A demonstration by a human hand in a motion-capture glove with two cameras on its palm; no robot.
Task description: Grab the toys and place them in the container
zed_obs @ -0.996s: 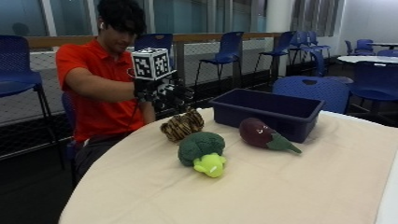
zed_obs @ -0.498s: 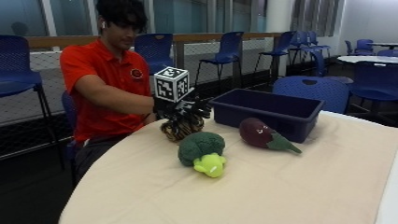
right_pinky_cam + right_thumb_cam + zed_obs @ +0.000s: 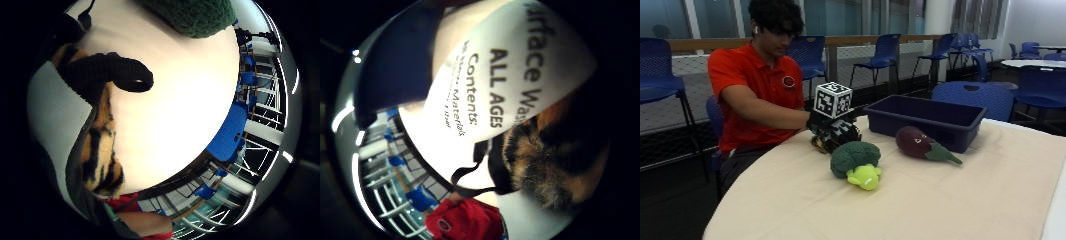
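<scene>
3 plush toys on table (image 3: 919, 210) — tiger (image 3: 823, 145) under gloved right grip (image 3: 834, 131), fingers curled round it; broccoli (image 3: 854, 162), eggplant (image 3: 919, 144); 1 blue bin (image 3: 926, 120).

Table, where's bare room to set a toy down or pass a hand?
The near half of the table, in front of the broccoli and eggplant, is bare. The bin looks empty. It is crowded at the far edge, where the right hand covers the tiger toy.

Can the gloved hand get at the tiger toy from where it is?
Probably yes: the gloved hand is already down on the tiger toy, with a finger curled over it and nothing between them.
</scene>
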